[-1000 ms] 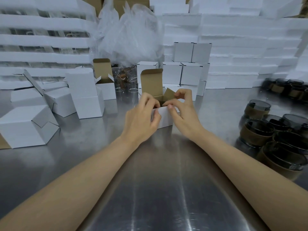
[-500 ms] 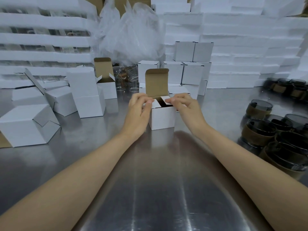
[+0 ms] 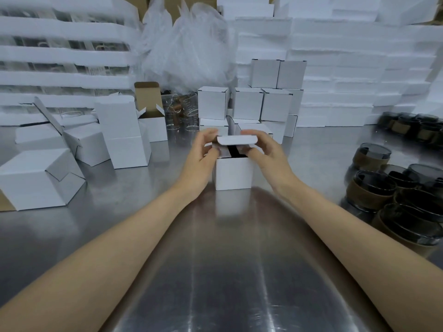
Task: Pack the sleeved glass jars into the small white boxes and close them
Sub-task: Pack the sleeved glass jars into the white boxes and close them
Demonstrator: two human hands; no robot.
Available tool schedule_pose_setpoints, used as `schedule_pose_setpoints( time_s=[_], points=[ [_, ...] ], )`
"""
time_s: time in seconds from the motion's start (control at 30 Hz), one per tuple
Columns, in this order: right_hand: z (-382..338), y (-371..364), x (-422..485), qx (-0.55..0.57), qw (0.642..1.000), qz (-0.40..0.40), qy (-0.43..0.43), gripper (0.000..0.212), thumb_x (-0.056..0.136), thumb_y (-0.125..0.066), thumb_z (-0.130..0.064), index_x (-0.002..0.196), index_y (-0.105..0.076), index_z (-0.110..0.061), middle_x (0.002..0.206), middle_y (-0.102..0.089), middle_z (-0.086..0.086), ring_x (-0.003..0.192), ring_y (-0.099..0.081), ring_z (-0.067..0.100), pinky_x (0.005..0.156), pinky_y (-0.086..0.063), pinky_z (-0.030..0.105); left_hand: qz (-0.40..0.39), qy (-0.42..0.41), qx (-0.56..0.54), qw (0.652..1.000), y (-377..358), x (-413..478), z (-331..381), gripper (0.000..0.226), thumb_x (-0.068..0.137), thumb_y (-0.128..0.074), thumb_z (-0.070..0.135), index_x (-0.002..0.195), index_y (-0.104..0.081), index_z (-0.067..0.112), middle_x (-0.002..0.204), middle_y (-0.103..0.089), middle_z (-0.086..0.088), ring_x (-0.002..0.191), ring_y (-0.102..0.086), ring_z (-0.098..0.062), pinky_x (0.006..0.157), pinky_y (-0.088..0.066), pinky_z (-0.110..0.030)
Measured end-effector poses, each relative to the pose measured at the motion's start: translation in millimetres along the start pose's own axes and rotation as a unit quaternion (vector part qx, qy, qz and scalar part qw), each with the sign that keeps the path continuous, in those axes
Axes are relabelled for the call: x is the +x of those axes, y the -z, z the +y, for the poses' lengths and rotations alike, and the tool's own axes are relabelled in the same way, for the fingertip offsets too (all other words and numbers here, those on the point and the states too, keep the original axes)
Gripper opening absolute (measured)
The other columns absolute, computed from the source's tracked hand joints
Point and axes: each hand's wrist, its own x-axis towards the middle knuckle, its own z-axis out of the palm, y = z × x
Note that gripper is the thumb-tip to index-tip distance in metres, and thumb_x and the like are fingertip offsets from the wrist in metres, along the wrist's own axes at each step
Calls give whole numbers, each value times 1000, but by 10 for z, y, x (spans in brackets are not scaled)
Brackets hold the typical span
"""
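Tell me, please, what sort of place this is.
Probably a packing station in a workshop or warehouse: closed small white boxes stacked on a steel table, sleeved glass jars waiting at the right, and foam sheets piled behind.

A brushed stainless-steel table (image 3: 227,271) fills the foreground, and its sheen carries blurred reflections. At the back, in the middle, a crumpled clear plastic bag (image 3: 187,49) is heaped up. To its right, thick white foam slabs (image 3: 347,68) are stacked flat into a wall that reaches the top of the view. To its left, thinner white foam sheets (image 3: 60,53) lie in layers, with clear glassware dimly visible in the gaps between them. A patch of brown cardboard (image 3: 140,3) shows above the bag.
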Motion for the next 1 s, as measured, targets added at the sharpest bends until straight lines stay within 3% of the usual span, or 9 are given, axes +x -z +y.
schedule_pose_setpoints(
  time_s=[0.13,0.2,0.33,0.57,0.67,0.77,0.87,0.93,1.0],
  points=[
    [45,63,-47,-11,1000,-24,-4,34,90,-36,-28,104,-67,-25,119,-62,-9,117,-52,-1,97,-40,16,-5,26,-10,1000,20,-4,9,34,101,-33,4,101,-64,18,126,-58,-2,114,-53,-10,100,-38,-19],
    [54,66,-64,-45,998,-33,18,26,93,-42,-35,105,-65,-30,118,-61,-13,116,-51,-3,95,-40,14,-19,39,-17,999,29,-11,9,31,102,-34,15,105,-64,22,129,-57,1,118,-53,-10,104,-37,-22],
    [34,6,-71,-64,996,-8,60,10,94,-56,-30,100,-64,-33,105,-62,-15,104,-56,-3,80,-42,7,-51,-22,43,998,15,-69,1,19,100,-46,30,112,-57,21,117,-57,5,97,-52,14,85,-37,-5],
    [-24,-6,-62,-51,997,10,63,9,92,-63,-20,95,-68,-28,102,-62,-8,101,-58,2,79,-48,14,-37,-23,49,998,-1,-62,16,16,101,-43,34,105,-56,26,103,-59,15,93,-54,7,83,-41,-10],
    [-17,7,-66,-50,998,-19,43,13,90,-65,-11,99,-70,-18,109,-55,2,102,-54,-3,85,-46,14,-42,-2,43,998,8,-45,-21,16,99,-45,25,108,-58,22,124,-57,9,106,-50,9,92,-36,-10],
    [-35,-2,-83,-56,996,-58,28,18,92,-62,-8,102,-69,-20,112,-50,-2,106,-51,-2,93,-42,16,-50,31,37,998,0,-12,-29,25,91,-44,22,111,-59,20,143,-44,7,130,-39,-5,109,-28,-25],
    [-17,35,-45,-133,985,-103,26,23,99,-51,-20,112,-66,-31,134,-46,-5,138,-29,6,113,-20,24,-40,38,44,998,-4,-8,-16,33,95,-37,7,109,-59,26,152,-34,5,140,-26,-7,117,-17,-32],
    [26,37,-22,-215,970,-107,28,27,101,-47,-28,121,-63,-35,149,-34,-5,146,-6,9,114,-6,24,-25,30,65,997,7,-20,-31,36,98,-34,4,111,-58,28,154,-31,4,141,-23,-4,115,-15,-26],
    [68,-2,-41,-293,950,-66,79,28,100,-48,-27,122,-65,-28,142,-36,4,142,-17,22,112,-13,18,-3,14,102,995,15,-38,-47,30,100,-37,9,112,-57,28,151,-31,4,132,-27,8,105,-17,-8]
  ],
)
